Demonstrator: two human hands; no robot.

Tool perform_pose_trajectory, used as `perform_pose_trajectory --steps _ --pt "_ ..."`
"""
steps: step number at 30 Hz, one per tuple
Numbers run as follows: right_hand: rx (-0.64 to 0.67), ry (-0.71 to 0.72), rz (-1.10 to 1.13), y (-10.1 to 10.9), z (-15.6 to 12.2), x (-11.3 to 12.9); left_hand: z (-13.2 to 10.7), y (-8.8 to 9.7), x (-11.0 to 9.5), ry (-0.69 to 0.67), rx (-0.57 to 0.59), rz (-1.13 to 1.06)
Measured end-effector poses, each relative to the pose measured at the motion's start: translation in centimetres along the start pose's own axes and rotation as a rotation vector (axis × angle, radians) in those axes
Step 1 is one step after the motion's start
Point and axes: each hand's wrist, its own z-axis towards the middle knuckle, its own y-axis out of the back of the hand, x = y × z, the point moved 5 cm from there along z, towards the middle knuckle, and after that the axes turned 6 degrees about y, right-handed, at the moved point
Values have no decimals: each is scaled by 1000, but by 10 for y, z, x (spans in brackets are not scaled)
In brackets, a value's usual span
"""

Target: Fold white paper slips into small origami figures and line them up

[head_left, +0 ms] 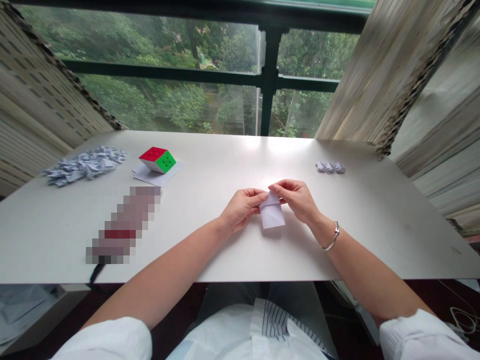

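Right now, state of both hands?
Left hand: closed, pinching the folded white paper at its upper left.
Right hand: closed, pinching the same paper near its top.

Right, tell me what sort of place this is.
Probably a desk corner in a home or dormitory room: a white table stands before a large window looking onto trees, patterned curtains hang on both sides, and a puzzle cube sits on the tabletop's papers.
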Motion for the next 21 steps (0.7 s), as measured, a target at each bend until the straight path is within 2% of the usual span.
perform_pose_trajectory --steps 3,11,16,21 --pt "20 5 -10 -2 -1 1 0 0 -1 32 4 -23" --pt "30 9 27 -7 -2 -4 3 1 -1 -53 -97 96" --pt "-31 77 1 -7 -2 -4 1 1 -1 -62 -101 96" --pt "-193 122 10 7 1 -1 0 -1 0 -5 -71 103"
